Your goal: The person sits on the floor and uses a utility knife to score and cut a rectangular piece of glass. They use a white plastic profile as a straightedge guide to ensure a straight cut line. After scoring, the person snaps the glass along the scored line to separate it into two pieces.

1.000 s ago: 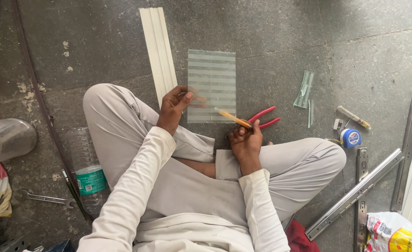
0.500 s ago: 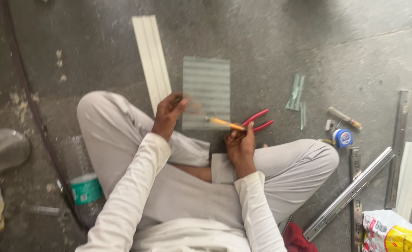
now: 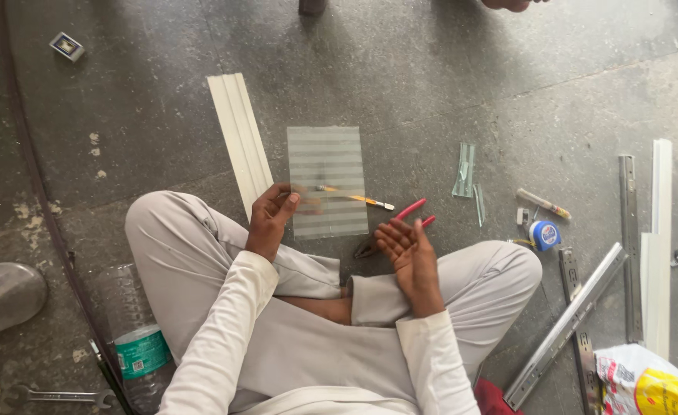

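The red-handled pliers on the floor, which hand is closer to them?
Right. The right hand hovers open, just over the red-handled pliers. The left hand is off to their left, holding the striped glass sheet's edge.

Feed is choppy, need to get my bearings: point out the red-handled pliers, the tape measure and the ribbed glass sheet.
red-handled pliers [image 3: 414, 210], head view, on upper red handle.
tape measure [image 3: 543, 234], head view, on blue round case.
ribbed glass sheet [image 3: 327, 157], head view, on its upper middle.

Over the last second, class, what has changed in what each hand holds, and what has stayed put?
The right hand let go of the yellow-handled cutter and now hangs open above the red-handled pliers. The left hand took the cutter over, holding it across the striped glass pane. The pane, white strip and tape measure stayed in place.
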The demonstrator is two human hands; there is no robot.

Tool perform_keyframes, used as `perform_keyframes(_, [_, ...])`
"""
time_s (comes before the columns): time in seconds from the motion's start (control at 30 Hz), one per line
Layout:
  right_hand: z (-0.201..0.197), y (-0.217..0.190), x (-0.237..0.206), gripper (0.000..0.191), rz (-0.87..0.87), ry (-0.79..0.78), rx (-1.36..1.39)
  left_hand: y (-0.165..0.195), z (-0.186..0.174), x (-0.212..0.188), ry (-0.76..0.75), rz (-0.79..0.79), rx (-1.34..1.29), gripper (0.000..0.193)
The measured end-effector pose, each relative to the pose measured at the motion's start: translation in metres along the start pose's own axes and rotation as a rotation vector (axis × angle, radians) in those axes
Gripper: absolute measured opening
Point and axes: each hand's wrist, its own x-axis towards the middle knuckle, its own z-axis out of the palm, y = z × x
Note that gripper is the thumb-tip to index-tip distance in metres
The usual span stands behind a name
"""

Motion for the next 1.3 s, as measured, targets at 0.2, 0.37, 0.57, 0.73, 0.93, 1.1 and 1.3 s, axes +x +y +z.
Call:
perform_keyframes(0.2, [-0.005,-0.024,0.007,0.062,-0.048,-0.03,-0.179,0.003,0.004,-0.005,-0.109,-0.005,-0.029,0.025])
perform_keyframes(0.37, [0.005,-0.034,0.014,0.061,-0.009,-0.031,-0.41,0.004,0.008,-0.004,-0.096,-0.016,-0.017,0.027])
perform_keyframes(0.57, [0.035,-0.036,0.028,0.067,0.019,-0.075,-0.607,0.012,0.011,-0.007,-0.152,-0.015,-0.089,0.021])
perform_keyframes(0.73, [0.061,-0.025,0.033,0.077,0.054,-0.083,-0.572,0.007,0.013,-0.01,-0.226,-0.048,-0.059,0.02])
perform_keyframes(0.93, [0.078,-0.007,0.033,0.074,-0.107,0.047,-0.669,-0.003,0.013,-0.009,-0.308,-0.034,0.012,0.021])
perform_keyframes(1.1, [0.081,0.013,0.036,0.071,-0.273,0.126,-0.719,-0.008,0.017,-0.015,-0.281,-0.032,0.131,0.02])
perform_keyframes(1.3, [0.077,0.021,0.025,0.064,-0.271,0.144,-0.654,-0.002,0.03,-0.027,-0.142,-0.075,0.441,0.034])
